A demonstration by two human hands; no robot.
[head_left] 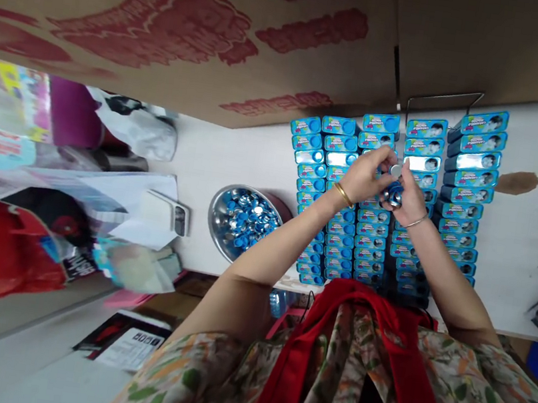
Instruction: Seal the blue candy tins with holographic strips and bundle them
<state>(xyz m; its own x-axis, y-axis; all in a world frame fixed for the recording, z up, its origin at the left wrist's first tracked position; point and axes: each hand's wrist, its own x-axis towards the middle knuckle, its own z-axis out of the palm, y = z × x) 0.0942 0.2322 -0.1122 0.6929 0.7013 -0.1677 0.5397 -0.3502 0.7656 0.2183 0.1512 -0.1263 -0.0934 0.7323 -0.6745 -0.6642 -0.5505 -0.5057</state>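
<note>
Carton [296, 51] beyond tins [370, 241] | bowl [213, 217] beside | left hand [364, 177] pinching cap [395, 170] | right hand [411, 201] cupping caps [393, 194]

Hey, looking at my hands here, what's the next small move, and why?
Probably bring the single silver disc down to one of the blue tins. It sits at the fingertips of the left hand, the right hand cups several more discs, and the tins are lined up in columns just beneath both hands.
</note>
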